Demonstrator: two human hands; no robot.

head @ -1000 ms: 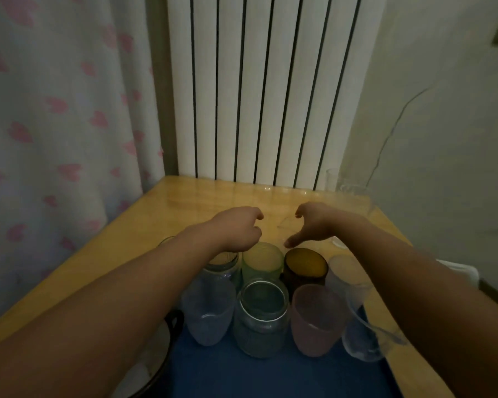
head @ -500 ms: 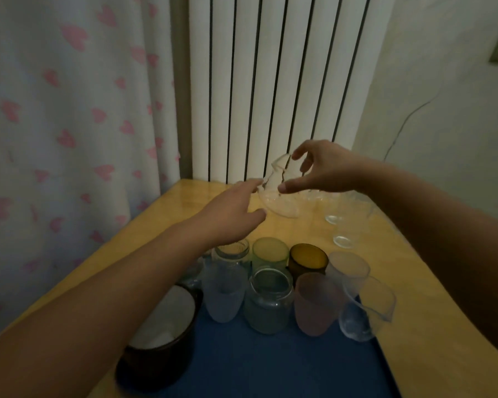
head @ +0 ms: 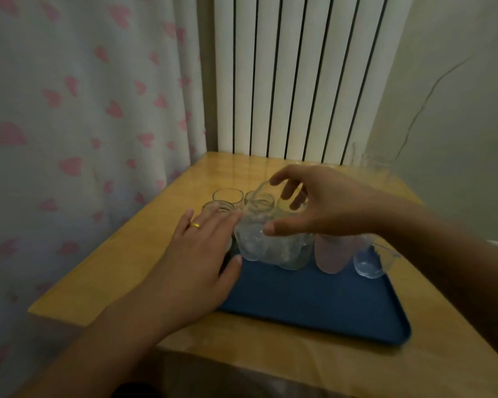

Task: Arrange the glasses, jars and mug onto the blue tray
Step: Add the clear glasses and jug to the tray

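A: Wooden tabletop (head: 357, 366), and on it the blue tray (head: 314, 305), long side running left to right, with its far edge crowded by glassware.

B: Which piece is being handled?

A: A clear glass (head: 259, 228), lifted above the tray's far left part. It is tilted, its long axis leaning, rim up and away from the camera.

B: And the hands?

A: The right hand (head: 325, 208) comes in from the right, its grip pinching the glass between thumb and curled fingers. The left hand (head: 202, 254) lies flat, palm down, fingers straight and touching the glass's left side, holding nothing.

B: Other pieces?

A: A pink frosted glass (head: 331, 257) stands upright on the tray, right of the held one.
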